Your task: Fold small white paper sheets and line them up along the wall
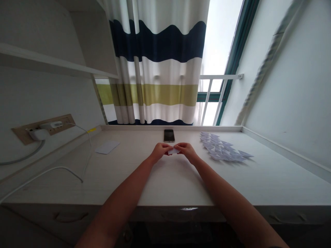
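A small piece of white paper point(173, 151) is held between my two hands, just above the desk. My left hand point(160, 151) pinches its left side, and my right hand point(187, 151) pinches its right side. Fingers cover part of the paper, so its exact shape is hard to make out. Just beyond my hands lies a dark-screened phone point(169, 135). To the right sits a cluster of folded white paper pieces point(222, 147) with pointed ends, arranged in rows. Over on the left, flat white paper sheets point(107, 147) rest on the desk.
The white desk point(176, 186) has a raised back edge. White cables point(64, 168) run across its left side from chargers in a wall socket point(43, 128). A striped curtain point(160, 72) hangs behind, beside a window with a white rail point(219, 77). A shelf point(51, 63) overhangs at upper left.
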Tool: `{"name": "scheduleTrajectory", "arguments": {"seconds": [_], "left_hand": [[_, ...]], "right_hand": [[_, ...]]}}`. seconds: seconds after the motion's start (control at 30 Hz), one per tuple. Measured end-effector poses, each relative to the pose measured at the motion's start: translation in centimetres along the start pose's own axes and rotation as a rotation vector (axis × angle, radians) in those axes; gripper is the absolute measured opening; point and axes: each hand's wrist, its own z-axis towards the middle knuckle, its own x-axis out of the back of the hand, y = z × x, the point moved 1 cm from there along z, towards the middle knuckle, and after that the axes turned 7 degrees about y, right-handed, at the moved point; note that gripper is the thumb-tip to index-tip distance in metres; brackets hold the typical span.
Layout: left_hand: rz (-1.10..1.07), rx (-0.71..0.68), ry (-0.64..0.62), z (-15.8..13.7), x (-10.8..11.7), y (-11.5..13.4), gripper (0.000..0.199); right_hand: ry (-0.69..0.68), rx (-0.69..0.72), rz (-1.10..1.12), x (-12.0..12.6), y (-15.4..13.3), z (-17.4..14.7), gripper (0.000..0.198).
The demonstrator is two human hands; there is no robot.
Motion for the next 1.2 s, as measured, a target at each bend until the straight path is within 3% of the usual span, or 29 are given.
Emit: {"name": "scheduleTrajectory", "arguments": {"seconds": [0.27, 0.7, 0.87, 1.1, 1.2], "left_hand": [[-0.065, 0.001, -0.106, -0.49, -0.06, 0.52, 0.032], [0.297, -0.262, 0.013, -0.21, 0.02, -0.08, 0.023], [0.208, -0.279, 0.073, -0.02, 0.31, 0.03, 0.025], [0.163, -0.202, -0.028, -0.10, 0.07, -0.11, 0.024], [0.250, -0.280, -0.038, -0.30, -0.07, -0.20, 0.026]], "right_hand": [[0.032, 0.054, 0.091, 0.00, 0.11, 0.28, 0.017], [0.054, 0.051, -0.046, -0.31, 0.50, 0.25, 0.016], [0.037, -0.029, 0.115, -0.07, 0.11, 0.25, 0.022], [0.093, 0.019, 0.097, 0.49, 0.00, 0.38, 0.018], [0.092, 0.043, 0.049, 0.30, 0.13, 0.40, 0.017]]}}
